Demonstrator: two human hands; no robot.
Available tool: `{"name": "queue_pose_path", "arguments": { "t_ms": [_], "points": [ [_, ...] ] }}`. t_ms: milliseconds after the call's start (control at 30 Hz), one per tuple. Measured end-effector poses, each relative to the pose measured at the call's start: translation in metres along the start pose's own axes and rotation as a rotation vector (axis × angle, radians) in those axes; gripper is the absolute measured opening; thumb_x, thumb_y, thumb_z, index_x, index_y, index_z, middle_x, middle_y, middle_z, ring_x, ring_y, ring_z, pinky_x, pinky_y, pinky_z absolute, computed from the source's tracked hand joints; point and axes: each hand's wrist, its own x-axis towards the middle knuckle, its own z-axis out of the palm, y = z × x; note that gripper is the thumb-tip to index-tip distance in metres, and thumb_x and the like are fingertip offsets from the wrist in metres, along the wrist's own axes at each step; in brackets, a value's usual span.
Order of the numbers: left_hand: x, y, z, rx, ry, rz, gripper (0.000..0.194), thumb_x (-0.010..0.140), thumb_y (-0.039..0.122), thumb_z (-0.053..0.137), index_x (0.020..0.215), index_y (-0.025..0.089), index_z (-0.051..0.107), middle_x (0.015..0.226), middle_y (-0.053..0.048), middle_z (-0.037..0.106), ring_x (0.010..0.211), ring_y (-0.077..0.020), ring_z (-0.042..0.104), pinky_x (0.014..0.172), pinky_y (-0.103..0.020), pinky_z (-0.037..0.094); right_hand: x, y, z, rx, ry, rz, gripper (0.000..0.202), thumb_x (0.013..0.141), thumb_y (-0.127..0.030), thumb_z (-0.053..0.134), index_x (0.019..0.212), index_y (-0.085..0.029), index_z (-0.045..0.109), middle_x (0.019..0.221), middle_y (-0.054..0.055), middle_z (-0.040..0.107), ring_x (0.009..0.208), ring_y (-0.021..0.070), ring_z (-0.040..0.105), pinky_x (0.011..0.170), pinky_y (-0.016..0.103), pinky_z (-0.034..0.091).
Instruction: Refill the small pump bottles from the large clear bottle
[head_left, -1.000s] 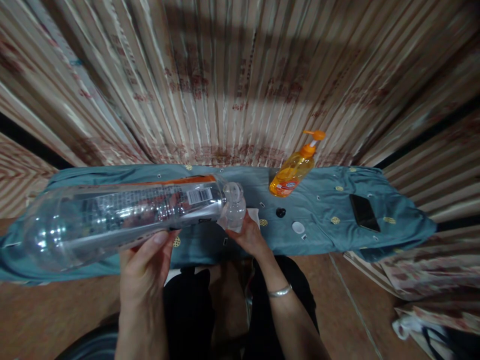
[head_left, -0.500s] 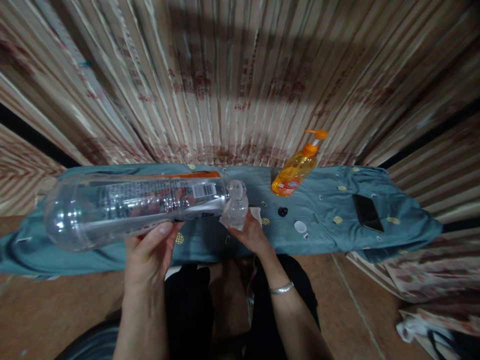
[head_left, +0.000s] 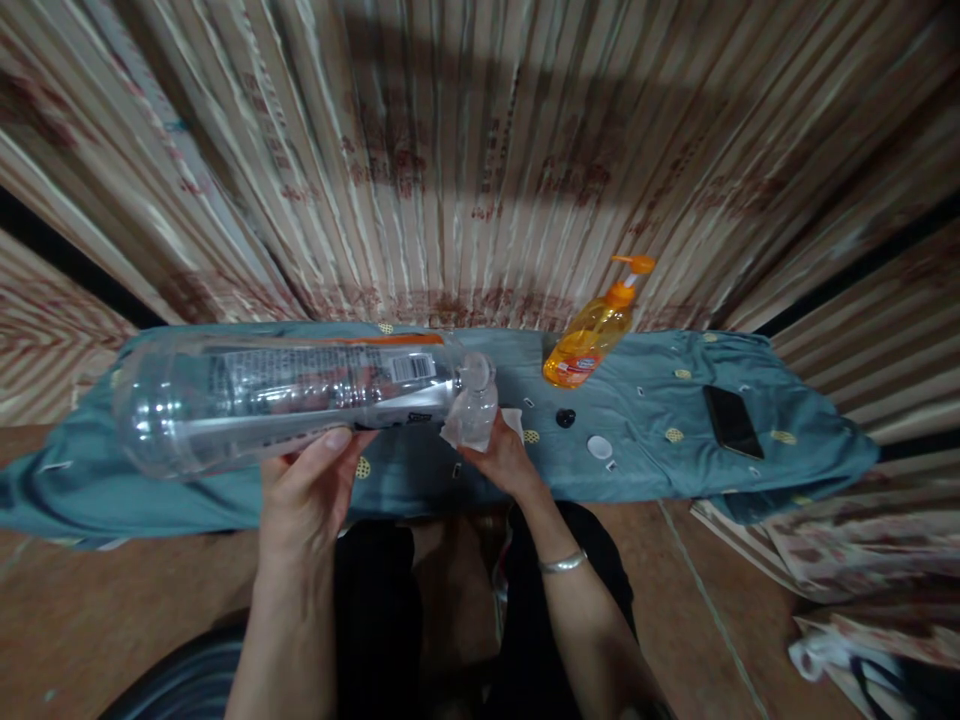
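My left hand [head_left: 319,470] is closed around a large clear plastic bottle [head_left: 247,400], which lies nearly level, its neck pointing right. A silver label with a barcode and an orange edge wraps its middle. In my right hand [head_left: 501,455] is a small clear bottle [head_left: 476,408], with a white tissue [head_left: 457,428] between it and my fingers. The small bottle stands roughly upright, its mouth close against the big bottle's neck. Whether the two touch, I cannot tell. Some of my right fingers are hidden behind the small bottle and tissue.
On the teal cloth [head_left: 645,465] stands an orange pump bottle [head_left: 589,335] of yellow liquid. A small black cap [head_left: 565,418], a white disc [head_left: 599,447] and a dark phone [head_left: 733,421] lie to the right. Behind rises a wall of striped, corrugated sheeting [head_left: 480,180].
The large bottle and my left hand have shifted slightly right and up in view. My right hand still holds the small bottle in nearly the same place.
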Motion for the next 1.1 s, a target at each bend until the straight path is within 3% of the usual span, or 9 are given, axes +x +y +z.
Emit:
{"name": "queue_pose_path", "arguments": {
  "t_ms": [233, 433, 567, 867, 1100],
  "points": [
    [0.000, -0.003, -0.013, 0.056, 0.046, 0.026, 0.043, 0.047, 0.031, 0.104, 0.073, 0.022, 0.071, 0.102, -0.007, 0.084, 0.116, -0.0397, 0.077, 0.096, -0.053, 0.067, 0.002, 0.002, 0.001, -0.015, 0.000, 0.020, 0.075, 0.079, -0.024, 0.083, 0.149, -0.022, 0.055, 0.138, 0.012, 0.076, 0.128, 0.0354, 0.074, 0.111, 0.051, 0.060],
    [0.003, -0.002, -0.012, 0.067, 0.023, 0.030, 0.058, 0.045, 0.033, 0.105, 0.096, 0.025, 0.077, 0.101, -0.006, 0.084, 0.114, -0.0396, 0.078, 0.090, -0.051, 0.069, 0.003, 0.004, 0.000, 0.000, -0.013, 0.002, 0.074, 0.079, -0.025, 0.083, 0.148, -0.022, 0.056, 0.140, 0.012, 0.075, 0.130, 0.0358, 0.073, 0.114, 0.052, 0.058],
    [0.004, -0.001, -0.010, 0.050, 0.005, 0.045, 0.060, 0.045, 0.035, 0.106, 0.098, 0.025, 0.078, 0.103, -0.007, 0.084, 0.108, -0.0386, 0.079, 0.087, -0.052, 0.069, 0.004, 0.005, 0.001, -0.003, -0.008, -0.019, 0.073, 0.080, -0.024, 0.083, 0.148, -0.024, 0.055, 0.139, 0.011, 0.076, 0.129, 0.0346, 0.074, 0.112, 0.051, 0.059],
    [0.001, -0.001, -0.005, 0.021, 0.035, 0.024, 0.063, 0.043, 0.028, 0.104, 0.102, 0.025, 0.081, 0.108, -0.007, 0.084, 0.100, -0.0320, 0.080, 0.072, -0.036, 0.070, 0.004, 0.003, 0.002, -0.028, 0.003, 0.005, 0.077, 0.079, -0.023, 0.083, 0.149, -0.023, 0.054, 0.138, 0.012, 0.076, 0.128, 0.0361, 0.074, 0.110, 0.052, 0.060],
    [-0.001, -0.004, -0.004, 0.034, 0.023, 0.026, 0.066, 0.046, 0.029, 0.104, 0.108, 0.025, 0.081, 0.117, -0.011, 0.083, 0.115, -0.0371, 0.078, 0.078, -0.038, 0.070, 0.005, 0.004, 0.002, -0.046, -0.006, -0.001, 0.076, 0.078, -0.022, 0.083, 0.149, -0.023, 0.055, 0.141, 0.012, 0.074, 0.129, 0.0358, 0.074, 0.111, 0.052, 0.059]
  ]
}}
